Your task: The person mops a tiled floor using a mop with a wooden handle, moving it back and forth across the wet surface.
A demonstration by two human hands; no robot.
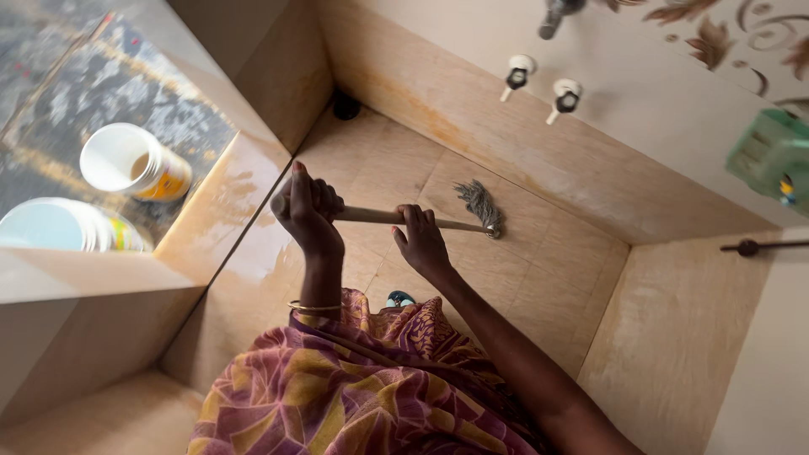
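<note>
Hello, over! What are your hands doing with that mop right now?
Left hand gripping top end of mop handle. Right hand gripping lower down. Mop head on tiled floor near wall. Nothing blocking it.

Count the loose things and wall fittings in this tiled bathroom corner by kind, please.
Mop, held by left hand and right hand: 1
Buckets: 2
Wall taps: 2
Green basket: 1
Total: 6

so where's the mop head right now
In the head view the grey mop head rests on the tiled floor just right of centre, near the base of the far wall below two taps, beyond the right hand.
</note>
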